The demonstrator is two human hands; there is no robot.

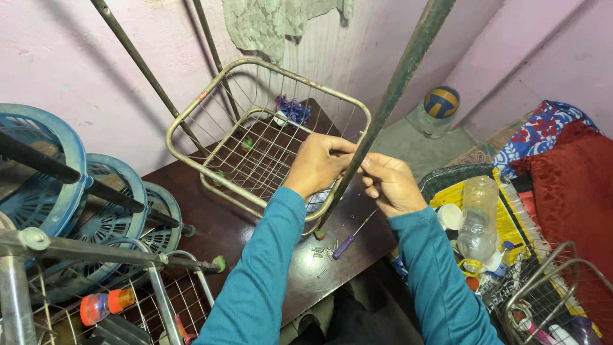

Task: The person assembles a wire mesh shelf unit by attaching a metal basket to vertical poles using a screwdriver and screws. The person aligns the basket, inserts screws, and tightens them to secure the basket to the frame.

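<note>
The basket [268,137], a rusty cream wire frame with an open grid, stands tilted on the dark surface [217,223]. The left hand [318,165] is clamped on its rim beside a slanting pole [396,83]; the right hand [391,183] pinches the pole. A screwdriver [350,239] lies below.

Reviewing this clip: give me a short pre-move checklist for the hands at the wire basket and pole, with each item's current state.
1. Left hand on the wire basket rim: ok.
2. Right hand at the pole: ok.
3. Fastener seated between fingers: cannot tell, hidden.
4. Screwdriver within reach on the table: ok, lying unheld.
5. Loose screws gathered beside it: ok.
6. Basket level on pole: not ok, tilted.
</note>
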